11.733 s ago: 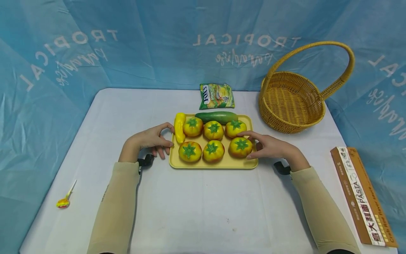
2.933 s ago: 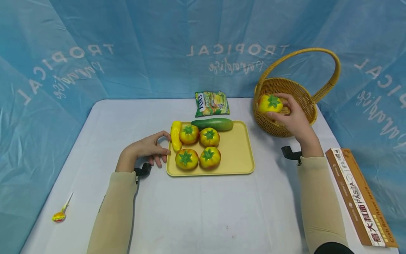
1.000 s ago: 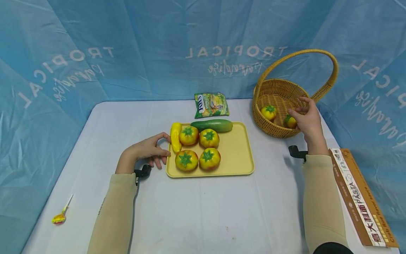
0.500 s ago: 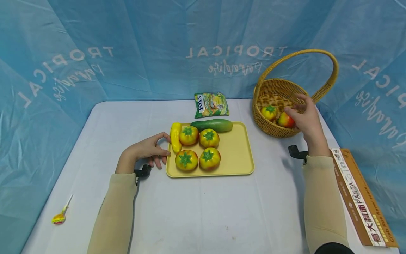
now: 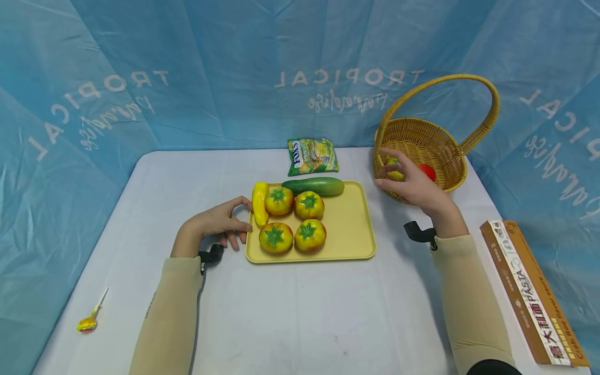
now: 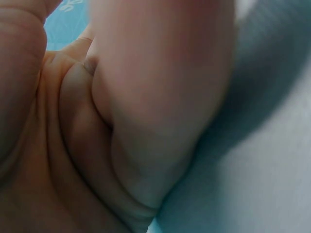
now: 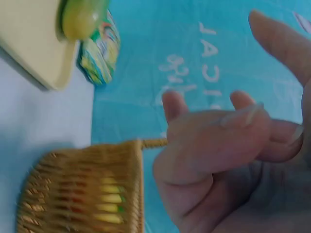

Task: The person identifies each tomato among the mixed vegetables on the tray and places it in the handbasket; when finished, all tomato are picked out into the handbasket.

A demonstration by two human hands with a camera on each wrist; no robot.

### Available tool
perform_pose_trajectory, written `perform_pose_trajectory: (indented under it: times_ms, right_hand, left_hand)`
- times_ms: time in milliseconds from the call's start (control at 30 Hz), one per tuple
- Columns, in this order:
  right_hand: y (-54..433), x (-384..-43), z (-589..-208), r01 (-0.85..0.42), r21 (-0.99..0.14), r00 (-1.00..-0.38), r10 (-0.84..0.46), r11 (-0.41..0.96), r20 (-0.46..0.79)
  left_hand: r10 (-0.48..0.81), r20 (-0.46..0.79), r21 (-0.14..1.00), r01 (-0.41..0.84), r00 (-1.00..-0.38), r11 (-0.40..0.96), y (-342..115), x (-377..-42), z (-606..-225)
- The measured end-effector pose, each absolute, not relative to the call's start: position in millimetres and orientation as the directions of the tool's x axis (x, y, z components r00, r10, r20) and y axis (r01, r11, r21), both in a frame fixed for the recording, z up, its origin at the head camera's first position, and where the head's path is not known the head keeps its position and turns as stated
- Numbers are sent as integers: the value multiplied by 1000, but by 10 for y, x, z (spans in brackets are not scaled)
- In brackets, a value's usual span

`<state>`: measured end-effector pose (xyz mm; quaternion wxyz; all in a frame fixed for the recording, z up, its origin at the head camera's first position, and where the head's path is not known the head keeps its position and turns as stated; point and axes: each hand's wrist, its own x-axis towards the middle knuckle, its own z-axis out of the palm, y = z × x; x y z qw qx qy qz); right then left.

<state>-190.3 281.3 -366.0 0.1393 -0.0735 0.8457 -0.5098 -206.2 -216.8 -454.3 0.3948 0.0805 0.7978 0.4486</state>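
Observation:
My left hand [image 5: 216, 219] rests by the left rim of a yellow tray [image 5: 349, 226], thumb and index fingertips touching it. On the tray lie several yellow-red persimmons [image 5: 309, 234] with green leafy tops, a green cucumber [image 5: 314, 186] and a curved yellow fruit [image 5: 260, 203]. Over the front left rim of the wicker basket [image 5: 447, 156], my right hand [image 5: 414, 182] has its fingers spread, with nothing held. Two persimmons are inside: a yellow one [image 5: 396, 175], partly behind the fingers, and one showing its red side [image 5: 427, 171]. The left wrist view shows mostly blurred fingers [image 6: 160, 87].
A green FOX'S candy bag [image 5: 313, 156] lies behind the tray. A long pasta box [image 5: 534, 291] is along the right table edge, and a lollipop [image 5: 89, 320] lies front left. The basket's tall handle [image 5: 489, 112] arches above it. A blue printed curtain [image 5: 225, 78] hangs behind.
Two persimmons have gone from the tray's right side into the basket. My right hand has let go of the second and moved left across the basket. The left hand stays put.

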Motion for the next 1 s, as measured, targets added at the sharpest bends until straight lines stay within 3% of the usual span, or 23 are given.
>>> perform_pose_trajectory:
  times_ms: [367, 600, 1000]
  right_hand:
    - [2474, -1911, -3915, -10, -865, -791, -533, 501, -300]
    - [2287, -1853, -4018, -36, -846, -695, -622, 532, -361]
    - [2057, -1801, -4151, -44, -842, -628, -670, 537, -395]
  left_hand:
    - [483, -557, 781, -229, -676, 581, -2166, -2057, -4539]
    - [483, -555, 781, -223, -677, 584, -2168, -2061, -4549]
    - [483, -555, 781, -223, -677, 584, -2171, -2056, -4543]
